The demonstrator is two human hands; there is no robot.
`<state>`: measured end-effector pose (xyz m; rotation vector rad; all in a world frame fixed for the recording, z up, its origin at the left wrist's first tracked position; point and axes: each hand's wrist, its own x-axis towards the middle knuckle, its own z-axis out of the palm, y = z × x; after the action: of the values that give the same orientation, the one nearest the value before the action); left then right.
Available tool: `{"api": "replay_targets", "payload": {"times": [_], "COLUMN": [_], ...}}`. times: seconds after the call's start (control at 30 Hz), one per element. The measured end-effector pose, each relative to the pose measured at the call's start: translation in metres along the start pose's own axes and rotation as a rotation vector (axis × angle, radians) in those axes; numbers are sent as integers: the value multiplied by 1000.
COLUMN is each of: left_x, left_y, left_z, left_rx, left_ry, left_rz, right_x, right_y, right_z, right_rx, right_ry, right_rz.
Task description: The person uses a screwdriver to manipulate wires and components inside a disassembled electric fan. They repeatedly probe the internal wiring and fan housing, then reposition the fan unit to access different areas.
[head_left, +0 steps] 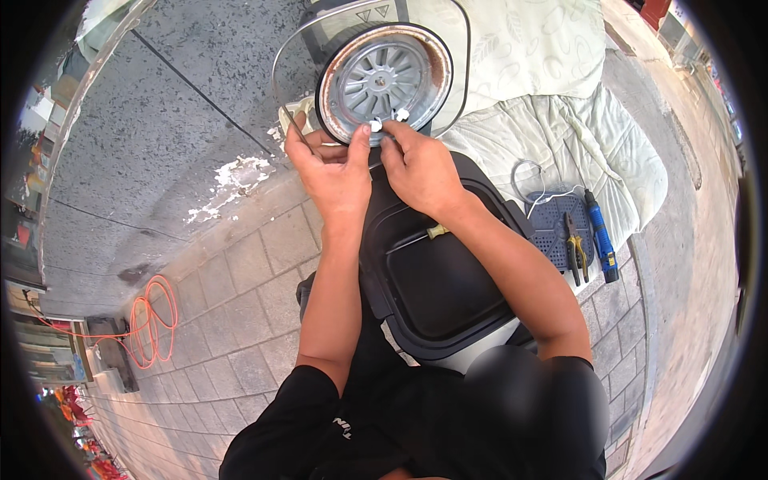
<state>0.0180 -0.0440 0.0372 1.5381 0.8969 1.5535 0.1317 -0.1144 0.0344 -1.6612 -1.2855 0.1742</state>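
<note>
A round, shallow metal pan (416, 102) with a ribbed centre, rusty inner wall and black rim is tilted toward me. My left hand (332, 172) is closed on its lower left edge, with fingers behind it and the thumb at the front. My right hand (424, 168) pinches at the lower rim, thumb and index finger close together. Two small white pieces (375, 126) sit on the rim beside my fingertips. Below my wrists is a black rectangular lid (448, 288), with a small yellowish piece (438, 231) on it.
A pale padded cloth (576, 152) spreads to the right. On it lie a blue perforated tray (548, 232), yellow-black pliers (574, 240) and a blue-black pen-shaped tool (602, 236). An orange coiled cable (152, 324) rests on the paving at left, near the grey step (160, 136).
</note>
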Motion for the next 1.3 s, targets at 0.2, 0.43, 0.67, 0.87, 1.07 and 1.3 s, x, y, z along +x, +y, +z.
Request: {"api": "replay_targets", "payload": {"times": [0.2, 0.43, 0.67, 0.87, 1.07, 1.3], "left_x": [0, -1, 1, 1, 0, 1], "left_y": [4, 5, 3, 5, 4, 6], "left_z": [1, 3, 3, 3, 2, 2], "left_rx": [7, 65, 56, 66, 41, 66], "left_ry": [23, 31, 37, 28, 39, 50], "left_rz": [-20, -11, 3, -1, -2, -22], "right_x": [4, 10, 19, 15, 16, 41], "right_y": [3, 9, 12, 17, 9, -13], "right_z": [2, -18, -13, -8, -15, -18], "right_rx": [-59, -81, -247, -356, -362, 168], "right_ry": [-8, 75, 127, 147, 105, 32], "right_rz": [-43, 124, -5, -92, -57, -143]}}
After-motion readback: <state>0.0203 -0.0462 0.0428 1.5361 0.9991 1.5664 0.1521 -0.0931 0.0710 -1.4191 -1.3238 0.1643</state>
